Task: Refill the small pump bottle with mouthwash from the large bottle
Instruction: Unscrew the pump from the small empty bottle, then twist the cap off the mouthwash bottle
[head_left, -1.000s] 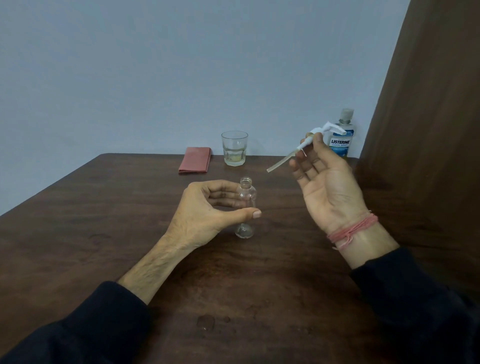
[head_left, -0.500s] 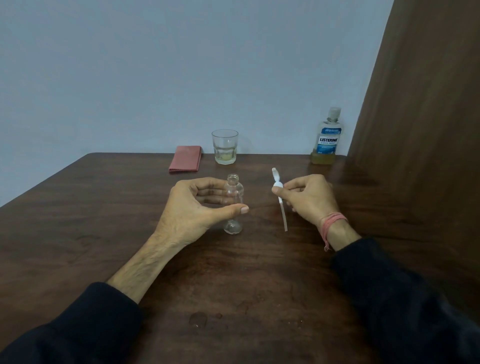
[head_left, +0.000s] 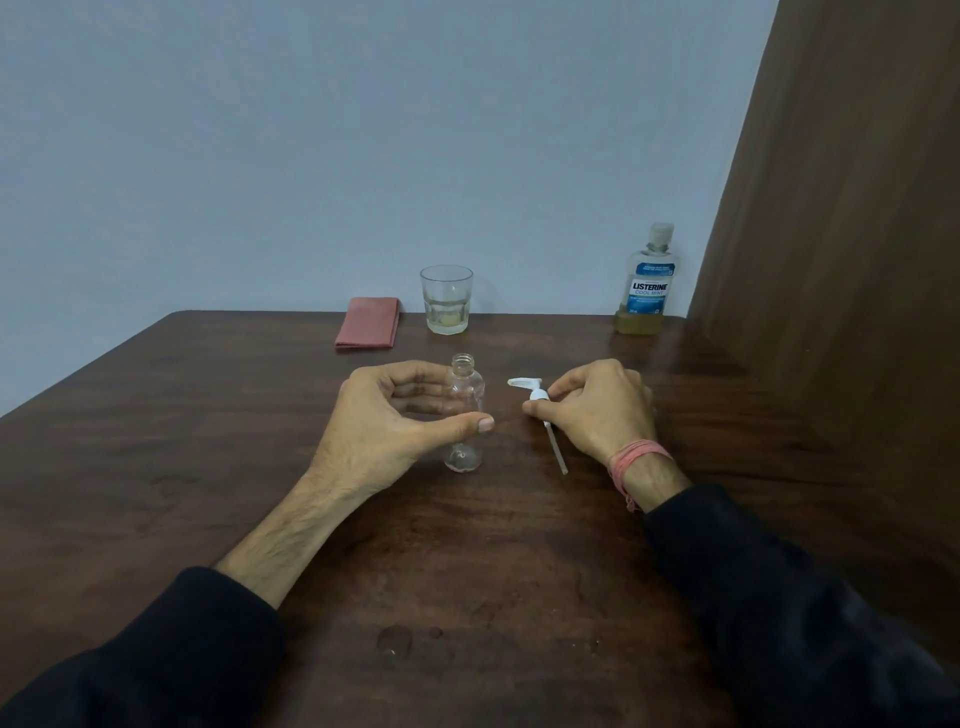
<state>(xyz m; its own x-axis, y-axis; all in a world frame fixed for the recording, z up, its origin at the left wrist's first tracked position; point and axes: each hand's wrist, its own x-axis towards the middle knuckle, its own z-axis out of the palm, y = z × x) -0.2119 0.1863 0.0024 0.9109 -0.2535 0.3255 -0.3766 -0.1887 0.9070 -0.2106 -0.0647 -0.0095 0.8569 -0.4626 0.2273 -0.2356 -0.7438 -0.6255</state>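
Observation:
A small clear bottle (head_left: 464, 395) stands upright and uncapped at the middle of the dark wooden table (head_left: 208, 441). My left hand (head_left: 395, 421) curls round it, thumb in front and fingers behind. Just to its right lies the white pump head (head_left: 530, 388) with its thin dip tube (head_left: 555, 448) pointing toward me. My right hand (head_left: 597, 410) pinches the pump's collar, low at the table surface. The large Listerine bottle (head_left: 647, 283), capped, with a little yellowish liquid at its bottom, stands at the far right by the wall.
A drinking glass (head_left: 447, 299) with a little pale liquid stands at the back centre, a folded pink cloth (head_left: 369, 322) to its left. A brown wooden panel (head_left: 841, 234) rises along the right. Small water drops (head_left: 397, 642) lie on the near table.
My right hand came down from mid-air with the pump and brought it low beside the small bottle, its tube now pointing toward me. My left hand stayed round the bottle.

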